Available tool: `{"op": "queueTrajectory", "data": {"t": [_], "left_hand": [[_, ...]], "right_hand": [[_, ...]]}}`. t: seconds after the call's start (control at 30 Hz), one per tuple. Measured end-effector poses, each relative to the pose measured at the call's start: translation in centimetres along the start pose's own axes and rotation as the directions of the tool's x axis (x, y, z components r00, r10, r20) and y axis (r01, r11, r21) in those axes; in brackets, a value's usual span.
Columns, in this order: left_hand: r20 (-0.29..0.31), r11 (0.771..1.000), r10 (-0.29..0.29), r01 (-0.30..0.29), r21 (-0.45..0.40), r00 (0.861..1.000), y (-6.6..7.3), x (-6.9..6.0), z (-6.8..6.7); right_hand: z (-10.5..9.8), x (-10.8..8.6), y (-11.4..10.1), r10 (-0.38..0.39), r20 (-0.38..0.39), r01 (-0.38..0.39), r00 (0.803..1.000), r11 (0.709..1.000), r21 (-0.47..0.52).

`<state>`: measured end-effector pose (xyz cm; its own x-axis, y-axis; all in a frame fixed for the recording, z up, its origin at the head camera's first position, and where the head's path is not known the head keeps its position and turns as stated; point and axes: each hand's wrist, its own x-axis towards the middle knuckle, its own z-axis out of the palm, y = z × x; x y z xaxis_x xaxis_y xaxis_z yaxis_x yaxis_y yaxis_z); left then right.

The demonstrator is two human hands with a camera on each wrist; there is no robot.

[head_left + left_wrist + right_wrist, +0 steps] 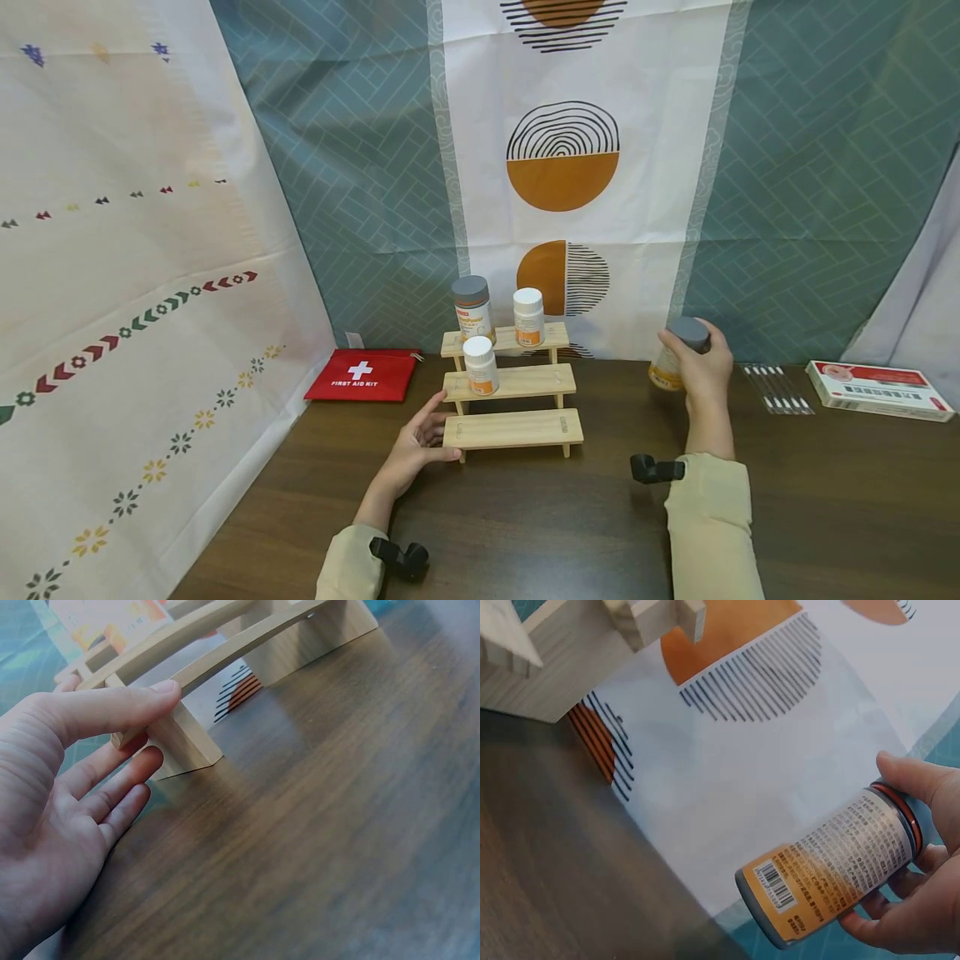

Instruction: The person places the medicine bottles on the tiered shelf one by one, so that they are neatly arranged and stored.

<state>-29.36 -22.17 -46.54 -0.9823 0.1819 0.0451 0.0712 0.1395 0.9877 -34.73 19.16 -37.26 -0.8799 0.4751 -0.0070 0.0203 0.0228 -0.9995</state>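
Observation:
A three-step wooden display stand (513, 428) stands on the table. My left hand (411, 447) grips its left end, the thumb (142, 705) on the lowest step's edge and the other fingers beside and under it. On the top step are a grey-capped supplement bottle (474, 310) and a small white pill bottle (528, 317). Another white pill bottle (481, 365) occupies the middle step, toward its left. To the right of the stand, my right hand (707, 367) holds a second grey-capped supplement bottle (829, 866) around its cap end; its orange label with barcode shows in the right wrist view.
A red first aid kit pouch (363, 375) lies left of the stand. At right are packaged cotton swabs (777, 390) and a red-and-white medicine box (879, 390). A patterned curtain (637, 217) hangs behind the dark wooden table (540, 525).

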Motion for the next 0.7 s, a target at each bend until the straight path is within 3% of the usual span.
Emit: {"op": "queueTrajectory", "data": {"t": [0.7], "left_hand": [[-0.003,1.000,0.002,-0.002,0.004,1.000,0.1,-0.1,0.0]], "right_hand": [[0.7,-2.1,-2.9,-0.081,0.026,0.079,0.996,0.994,0.076]]}}
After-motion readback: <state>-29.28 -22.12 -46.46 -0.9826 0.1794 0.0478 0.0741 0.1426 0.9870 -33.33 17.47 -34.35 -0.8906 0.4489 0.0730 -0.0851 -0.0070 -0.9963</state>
